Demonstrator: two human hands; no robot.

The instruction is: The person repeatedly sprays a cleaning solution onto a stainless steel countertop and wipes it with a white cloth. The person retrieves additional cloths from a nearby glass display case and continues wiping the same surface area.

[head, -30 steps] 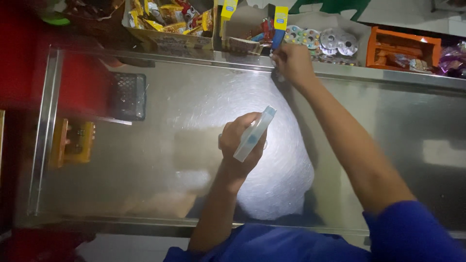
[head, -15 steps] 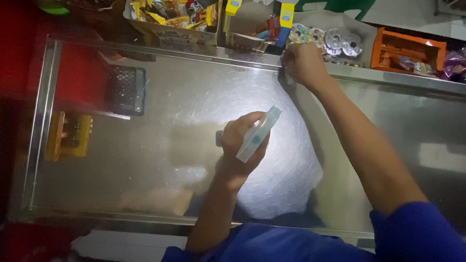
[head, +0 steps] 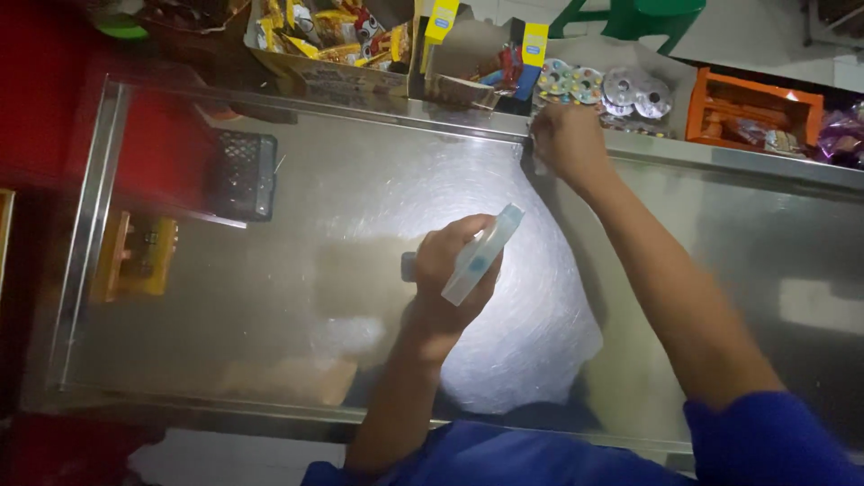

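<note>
My left hand (head: 447, 279) grips a pale blue spray bottle (head: 481, 255) above the middle of a glass counter top (head: 342, 234), its nozzle end toward the left. My right hand (head: 567, 142) is closed at the far metal edge of the counter; a bit of pale cloth seems to show under the fingers, but it is too small to be sure. Both arms wear blue short sleeves. A bright lit patch of swirled streaks lies on the glass under and right of my left hand.
Behind the counter stand cardboard boxes of wrapped snacks (head: 324, 40), round candy packs (head: 598, 85) and an orange box (head: 751, 108). Through the glass show a black crate (head: 243, 175) and a yellow box (head: 135, 256). A metal frame (head: 85, 234) rims the glass.
The view has shifted slightly; my left hand with the bottle has dipped a little toward me. My right hand stays at the far edge.
</note>
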